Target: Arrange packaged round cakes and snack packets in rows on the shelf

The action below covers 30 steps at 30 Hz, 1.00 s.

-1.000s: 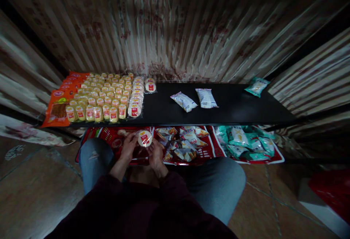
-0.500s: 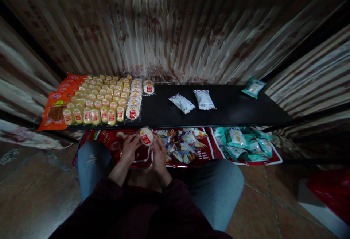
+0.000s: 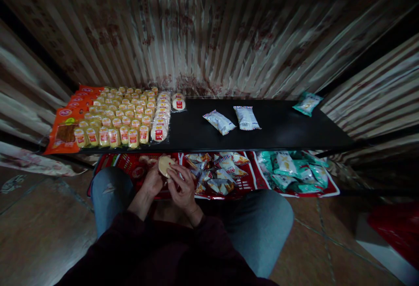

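Observation:
Both my hands meet over my lap in front of the black shelf. My left hand and my right hand are closed together on one round wrapped cake, its pale back facing me. Right above them, on the left part of the shelf, several rows of the same wrapped cakes lie side by side. One more round cake lies at the back beside those rows.
Orange snack packs line the shelf's far left. Two white packets lie mid-shelf and a teal one at the far right. Below, a red sheet carries mixed packets and teal bags. Corrugated sheets form the wall.
The cake in my hands has turned over, so its red label no longer shows. It has shifted slightly left, and my right hand now lies across its lower edge.

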{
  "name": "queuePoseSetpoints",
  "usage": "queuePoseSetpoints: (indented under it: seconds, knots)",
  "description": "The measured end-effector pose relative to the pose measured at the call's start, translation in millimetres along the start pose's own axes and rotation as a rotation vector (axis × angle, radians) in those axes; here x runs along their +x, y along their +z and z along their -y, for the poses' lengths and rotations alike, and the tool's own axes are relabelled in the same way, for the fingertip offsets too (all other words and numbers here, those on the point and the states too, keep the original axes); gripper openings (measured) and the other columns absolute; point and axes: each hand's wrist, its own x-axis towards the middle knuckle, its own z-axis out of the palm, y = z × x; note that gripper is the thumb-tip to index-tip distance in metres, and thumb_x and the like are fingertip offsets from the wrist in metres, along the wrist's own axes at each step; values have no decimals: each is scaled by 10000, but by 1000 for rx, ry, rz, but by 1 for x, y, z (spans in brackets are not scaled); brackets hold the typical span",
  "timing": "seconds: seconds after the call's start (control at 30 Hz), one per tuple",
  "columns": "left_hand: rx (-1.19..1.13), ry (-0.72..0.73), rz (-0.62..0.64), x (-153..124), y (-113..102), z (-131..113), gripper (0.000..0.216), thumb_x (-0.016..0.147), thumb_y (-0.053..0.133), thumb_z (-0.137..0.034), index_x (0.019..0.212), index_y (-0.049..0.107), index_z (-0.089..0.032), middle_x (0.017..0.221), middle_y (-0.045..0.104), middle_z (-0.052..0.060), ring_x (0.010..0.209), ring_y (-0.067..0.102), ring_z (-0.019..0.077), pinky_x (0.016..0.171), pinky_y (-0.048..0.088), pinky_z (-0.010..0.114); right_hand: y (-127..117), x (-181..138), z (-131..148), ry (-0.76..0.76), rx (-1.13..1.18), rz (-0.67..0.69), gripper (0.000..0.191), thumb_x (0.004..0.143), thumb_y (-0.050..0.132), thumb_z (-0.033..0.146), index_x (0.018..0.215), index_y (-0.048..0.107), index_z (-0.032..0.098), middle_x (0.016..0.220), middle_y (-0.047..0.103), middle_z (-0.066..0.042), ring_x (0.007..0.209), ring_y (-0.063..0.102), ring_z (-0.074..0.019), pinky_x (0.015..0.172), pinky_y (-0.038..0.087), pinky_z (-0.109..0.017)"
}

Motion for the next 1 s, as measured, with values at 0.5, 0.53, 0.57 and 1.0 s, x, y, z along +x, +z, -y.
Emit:
queuePoseSetpoints:
  seconds: [0.5, 0.53, 0.57, 1.0]
  knots:
    - [81, -95, 148, -5, 5, -7, 454, 730, 638, -403, 1128, 615, -187, 1041, 697, 97, 1053, 624, 254, 893, 505, 383, 2, -10, -3, 19, -69, 113, 391, 826, 530, 187, 1211, 560, 246, 1208, 595, -98, 1130, 548, -242, 950, 474, -461]
    - [93, -93, 139, -4, 4, -7, 454, 721, 644, -390, 1127, 615, -188, 1040, 697, 95, 1050, 626, 252, 892, 505, 378, 2, -11, -3, 18, -70, 111, 398, 824, 537, 189, 1219, 550, 238, 1211, 591, -103, 1129, 546, -240, 948, 475, -454]
    - [103, -87, 129, -5, 3, -7, 455, 715, 650, -377, 1128, 614, -190, 1043, 696, 92, 1048, 626, 249, 891, 504, 373, 3, -11, -3, 17, -67, 108, 407, 823, 544, 192, 1228, 538, 231, 1215, 588, -107, 1131, 544, -240, 947, 476, -447]
    - [112, 0, 4, -10, 18, -12, 269, 654, 741, -222, 907, 654, -186, 895, 701, 39, 871, 657, 174, 806, 501, 280, 5, -18, -12, 163, -31, -9, 409, 871, 500, 242, 1277, 505, 193, 1172, 635, -129, 1091, 595, -249, 921, 499, -430]
